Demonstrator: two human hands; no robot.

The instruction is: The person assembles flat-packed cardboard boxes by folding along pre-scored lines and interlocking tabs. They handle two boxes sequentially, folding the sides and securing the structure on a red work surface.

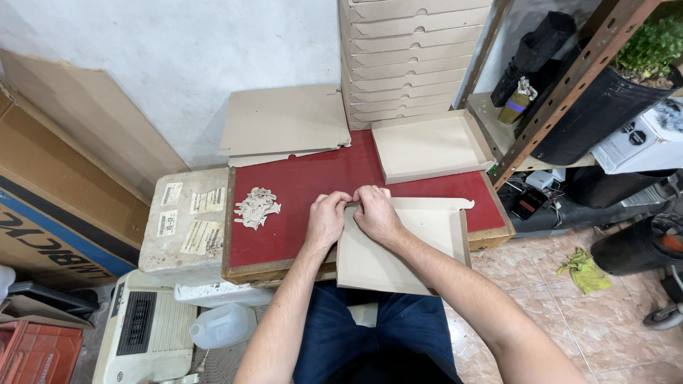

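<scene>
A flat cardboard box blank lies on the red table top, hanging over its near edge. My left hand and my right hand both pinch the blank's far left corner, where a flap is being bent up. A folded open cardboard tray rests on the table behind them. To the left lies a small heap of cardboard scraps.
Flat cardboard blanks lean at the table's back. A tall stack of folded boxes stands against the wall. A rusty metal shelf with a potted plant is on the right. A white plastic jug sits on the floor.
</scene>
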